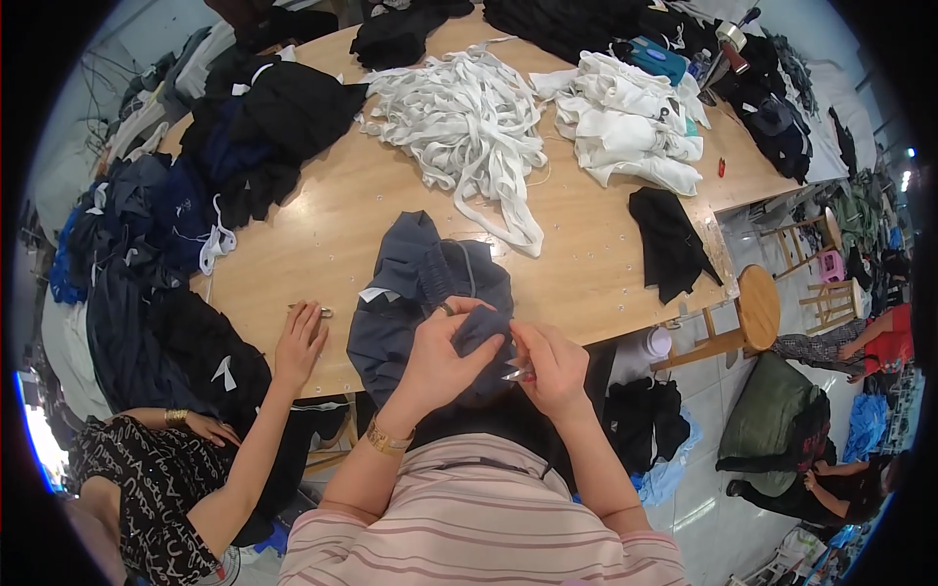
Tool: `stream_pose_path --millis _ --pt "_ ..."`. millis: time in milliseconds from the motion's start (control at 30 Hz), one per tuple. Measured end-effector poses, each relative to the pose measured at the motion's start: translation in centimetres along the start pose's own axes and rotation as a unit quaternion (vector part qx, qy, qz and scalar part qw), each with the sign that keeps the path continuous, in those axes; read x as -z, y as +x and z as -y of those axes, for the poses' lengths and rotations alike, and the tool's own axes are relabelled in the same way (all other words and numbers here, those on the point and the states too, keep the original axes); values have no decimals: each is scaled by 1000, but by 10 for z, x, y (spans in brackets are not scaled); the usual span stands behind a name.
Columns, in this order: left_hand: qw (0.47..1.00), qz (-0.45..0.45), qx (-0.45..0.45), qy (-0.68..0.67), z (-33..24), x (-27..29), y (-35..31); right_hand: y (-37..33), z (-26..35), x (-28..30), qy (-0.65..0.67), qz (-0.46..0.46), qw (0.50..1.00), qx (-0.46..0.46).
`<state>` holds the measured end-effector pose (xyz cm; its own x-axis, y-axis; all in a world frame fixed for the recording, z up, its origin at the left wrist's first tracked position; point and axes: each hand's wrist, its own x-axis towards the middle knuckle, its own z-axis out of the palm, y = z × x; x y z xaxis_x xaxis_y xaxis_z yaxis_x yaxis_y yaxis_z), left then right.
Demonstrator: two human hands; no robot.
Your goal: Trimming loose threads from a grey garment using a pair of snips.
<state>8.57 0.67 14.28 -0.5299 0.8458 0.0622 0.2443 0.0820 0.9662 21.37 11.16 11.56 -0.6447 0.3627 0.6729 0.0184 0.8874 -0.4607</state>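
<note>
Here, your left hand [437, 356] pinches a fold of grey garment [386, 327] at the tabletop [303, 234] edge, while your right hand [557, 369] grips metal snips [518, 375] beside it.

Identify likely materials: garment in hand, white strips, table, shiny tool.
Garment: matte woven fabric, possibly synthetic; crisp creases, gathered band.
Strips: soft matte cloth, fibre unclear; limp, tangled loops.
Table: wood or wood-look laminate, satin; tan surface, soft glare.
Tool: probably metal, polished; bright glints, partly hidden.
</note>
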Motion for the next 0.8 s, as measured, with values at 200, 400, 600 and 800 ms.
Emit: stream_pose_path --millis 200,400,600,800 --pt "998 -23 -18 47 -4 1 -1 2 -1 0 -60 29 997 51" --pt "998 -27 8 58 -6 4 -2 4 -1 -3 -30 63 997 44" --pt "999 -8 -11 38 0 7 -1 -2 1 -11 38 47 997 -38" --pt "999 -1 27 -17 4 9 -2 -5 2 -6 125 0 974 -188"
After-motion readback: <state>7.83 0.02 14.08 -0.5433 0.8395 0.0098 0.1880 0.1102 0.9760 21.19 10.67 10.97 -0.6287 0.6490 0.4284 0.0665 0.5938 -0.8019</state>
